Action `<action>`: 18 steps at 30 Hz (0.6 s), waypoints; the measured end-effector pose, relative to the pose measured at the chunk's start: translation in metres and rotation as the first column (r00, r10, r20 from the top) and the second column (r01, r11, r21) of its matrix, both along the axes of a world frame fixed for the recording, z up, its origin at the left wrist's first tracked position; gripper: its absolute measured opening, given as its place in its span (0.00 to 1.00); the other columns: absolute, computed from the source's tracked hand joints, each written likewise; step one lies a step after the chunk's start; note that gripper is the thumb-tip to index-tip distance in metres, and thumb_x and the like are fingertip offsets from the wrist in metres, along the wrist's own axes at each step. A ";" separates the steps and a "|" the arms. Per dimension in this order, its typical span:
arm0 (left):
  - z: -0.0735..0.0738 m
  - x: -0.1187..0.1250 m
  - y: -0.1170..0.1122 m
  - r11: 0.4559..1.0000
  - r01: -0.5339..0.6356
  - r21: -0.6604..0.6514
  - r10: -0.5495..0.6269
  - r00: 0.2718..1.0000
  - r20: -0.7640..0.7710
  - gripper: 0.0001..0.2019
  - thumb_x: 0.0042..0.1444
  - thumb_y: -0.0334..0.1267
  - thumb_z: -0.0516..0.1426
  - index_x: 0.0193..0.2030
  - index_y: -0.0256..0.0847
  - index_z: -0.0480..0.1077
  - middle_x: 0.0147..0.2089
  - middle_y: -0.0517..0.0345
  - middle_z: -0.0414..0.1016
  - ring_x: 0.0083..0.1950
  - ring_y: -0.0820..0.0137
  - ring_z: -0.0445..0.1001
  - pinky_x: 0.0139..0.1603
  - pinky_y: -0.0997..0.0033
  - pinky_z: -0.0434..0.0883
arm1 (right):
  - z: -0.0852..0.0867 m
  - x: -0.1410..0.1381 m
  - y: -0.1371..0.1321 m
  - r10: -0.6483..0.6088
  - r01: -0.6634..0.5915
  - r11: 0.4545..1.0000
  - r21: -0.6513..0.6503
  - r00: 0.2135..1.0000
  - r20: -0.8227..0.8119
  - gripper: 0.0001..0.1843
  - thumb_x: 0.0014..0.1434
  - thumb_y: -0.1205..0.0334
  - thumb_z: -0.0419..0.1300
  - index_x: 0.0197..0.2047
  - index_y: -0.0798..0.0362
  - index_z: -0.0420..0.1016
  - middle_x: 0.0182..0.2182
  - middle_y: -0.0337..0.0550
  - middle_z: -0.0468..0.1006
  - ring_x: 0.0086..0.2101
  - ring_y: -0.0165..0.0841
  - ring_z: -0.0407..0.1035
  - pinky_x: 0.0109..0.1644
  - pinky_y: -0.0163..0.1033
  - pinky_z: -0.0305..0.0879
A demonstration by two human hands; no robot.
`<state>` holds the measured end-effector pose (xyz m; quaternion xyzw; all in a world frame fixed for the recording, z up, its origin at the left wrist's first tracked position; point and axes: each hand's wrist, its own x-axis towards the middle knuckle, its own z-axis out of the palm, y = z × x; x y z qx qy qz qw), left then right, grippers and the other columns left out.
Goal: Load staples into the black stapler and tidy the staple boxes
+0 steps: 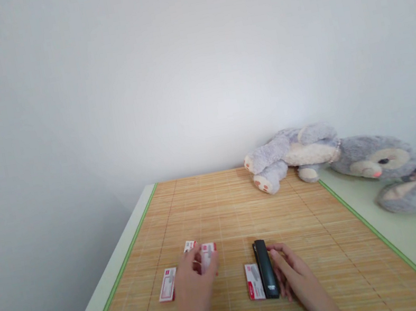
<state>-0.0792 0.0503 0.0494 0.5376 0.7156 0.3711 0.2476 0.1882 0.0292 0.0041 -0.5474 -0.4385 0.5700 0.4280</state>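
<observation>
Small red-and-white rectangular box [208,252] sits between the thumb and fingers of the left hand [195,282], which pinches it – blurred a little – over the tan slatted bamboo mat [225,206]. Two similar red-and-white packs lie by that hand: one [168,284] just left, one [189,245] partly hidden beyond the fingers. Long black stapler [266,268] lies between the hands, close beside the right hand [298,272], a flat red-and-white carton [255,281] along its left side. The right fingers are loosely curled at the stapler's edge – whether they grip it, I cannot tell.
</observation>
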 end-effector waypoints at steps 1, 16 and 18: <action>-0.002 0.021 -0.008 0.994 0.087 -0.067 -0.083 0.995 0.056 0.25 0.59 0.59 0.60 0.53 0.42 0.75 0.41 0.56 0.80 0.36 0.63 0.77 0.40 0.64 0.73 | -0.002 0.000 0.000 0.003 -0.003 1.000 0.004 1.000 0.002 0.37 0.64 0.26 0.54 0.60 0.48 0.66 0.19 0.29 0.68 0.16 0.30 0.66 0.16 0.32 0.59; -0.021 0.081 -0.031 0.941 0.277 -0.194 -0.235 0.948 0.215 0.17 0.62 0.52 0.58 0.46 0.42 0.78 0.41 0.52 0.82 0.41 0.61 0.79 0.46 0.62 0.73 | -0.002 -0.002 -0.006 0.069 -0.073 0.995 0.069 0.996 0.058 0.31 0.67 0.32 0.56 0.57 0.49 0.70 0.27 0.34 0.72 0.19 0.28 0.65 0.19 0.33 0.60; -0.023 0.083 -0.032 0.943 0.275 -0.188 -0.237 0.950 0.203 0.18 0.62 0.53 0.57 0.45 0.42 0.79 0.41 0.51 0.82 0.41 0.61 0.79 0.46 0.61 0.73 | 0.001 -0.003 -0.009 0.080 -0.086 0.992 0.090 0.994 0.068 0.29 0.68 0.32 0.54 0.55 0.48 0.71 0.30 0.37 0.75 0.22 0.30 0.66 0.22 0.34 0.62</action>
